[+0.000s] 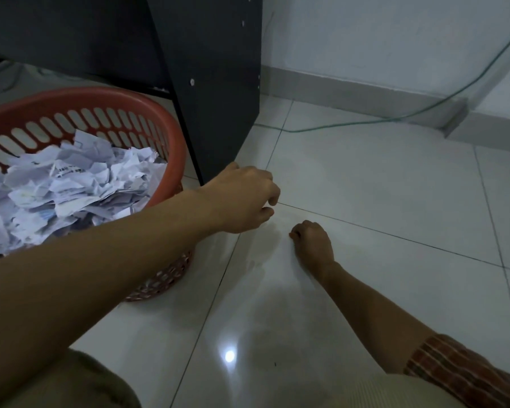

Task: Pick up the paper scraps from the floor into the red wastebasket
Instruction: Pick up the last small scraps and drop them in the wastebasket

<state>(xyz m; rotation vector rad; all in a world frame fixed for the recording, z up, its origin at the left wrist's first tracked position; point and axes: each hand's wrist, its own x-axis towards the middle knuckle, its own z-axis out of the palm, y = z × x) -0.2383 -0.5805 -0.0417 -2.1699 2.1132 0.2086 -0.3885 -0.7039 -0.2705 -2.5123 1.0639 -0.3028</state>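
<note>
Paper scraps point(71, 184) are heaped in the red wastebasket point(165, 119); none is seen on the floor point(365, 201). Left hand point(242, 198) and right hand point(312, 242) are curled low over the tiles; whether anything is pinched cannot be told. Checking for leftovers seems next.

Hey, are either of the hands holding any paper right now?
It cannot be told. Both the left hand and right hand have curled fingers low over the floor, but no scrap shows in either grip.

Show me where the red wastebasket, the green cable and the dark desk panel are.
red wastebasket point(106, 97): head view, far rim.
green cable point(365, 122): head view, stretch lying on the floor tiles.
dark desk panel point(218, 83): head view, middle of its flat face.
</note>
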